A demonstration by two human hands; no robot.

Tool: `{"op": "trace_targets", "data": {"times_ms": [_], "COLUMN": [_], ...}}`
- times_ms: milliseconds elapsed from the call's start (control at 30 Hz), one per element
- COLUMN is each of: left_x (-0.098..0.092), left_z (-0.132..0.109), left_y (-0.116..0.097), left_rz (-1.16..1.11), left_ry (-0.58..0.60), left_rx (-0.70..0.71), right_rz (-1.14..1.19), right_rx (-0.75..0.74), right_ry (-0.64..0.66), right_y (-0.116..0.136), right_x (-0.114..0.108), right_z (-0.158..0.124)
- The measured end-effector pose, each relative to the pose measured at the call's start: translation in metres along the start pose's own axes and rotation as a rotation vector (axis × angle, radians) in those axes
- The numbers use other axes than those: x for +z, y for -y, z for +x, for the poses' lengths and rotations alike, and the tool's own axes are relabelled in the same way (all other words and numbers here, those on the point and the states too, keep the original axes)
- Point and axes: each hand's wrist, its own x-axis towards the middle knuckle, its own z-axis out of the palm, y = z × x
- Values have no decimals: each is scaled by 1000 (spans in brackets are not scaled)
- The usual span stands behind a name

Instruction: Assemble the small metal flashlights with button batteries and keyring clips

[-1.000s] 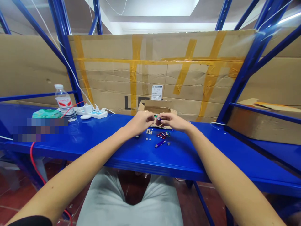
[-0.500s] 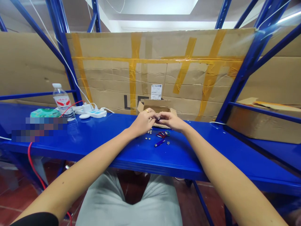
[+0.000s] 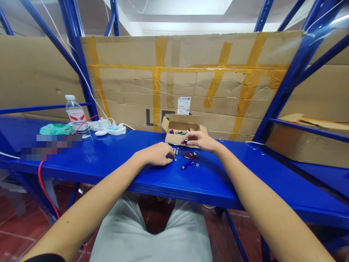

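Note:
My right hand [image 3: 200, 140] is closed round a small flashlight [image 3: 186, 140], a dark tube whose round silvery end faces me, held up before the small cardboard box. Down on the tabletop, my left hand [image 3: 158, 154] has its fingers bent at the small silver button cells [image 3: 176, 150]; whether one is between its fingertips is hidden. Red and green carabiners [image 3: 191, 155] lie right of the cells. Nearer me rests a purple-blue flashlight [image 3: 187, 165], with a few tiny silvery pieces [image 3: 197, 165] beside it.
The open cardboard box [image 3: 174, 138] holds several colourful small items. On the left stand a water bottle [image 3: 77, 118], a teal packet [image 3: 56, 128] and a white power strip [image 3: 116, 129]. A large cardboard sheet [image 3: 131, 85] backs the blue table [image 3: 120, 156]. Another carton [image 3: 308, 143] sits at right.
My hands were together before the box; my left hand has parted and come down leftward to the button cells. My right hand stays near the box with the flashlight.

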Motion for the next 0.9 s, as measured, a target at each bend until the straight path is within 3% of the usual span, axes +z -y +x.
{"op": "trace_targets", "data": {"times_ms": [100,267,333,467,533,633,900], "left_x": [2,5,7,14,18,22,27], "left_z": [3,4,5,11,16,21,25], "left_y": [0,0,1,1,1,-1,-2], "left_rz": [20,-31,-19,11,14,40,46], "left_ry": [63,30,-50,-454,-602,-669,-738], "left_rx": [18,-30,-27,47,118,206,281], "right_rz": [-39,-32,-30,-9,7,21,42], "right_rx": [-18,1,23,47,42,16,-9], "right_ry": [17,98,111,91,94,101,105], "right_y": [0,-2,-3,-4,-3,-1,1], "right_x": [1,4,6,11,13,15,13], "right_z": [1,2,2,3,3,3,3]}}
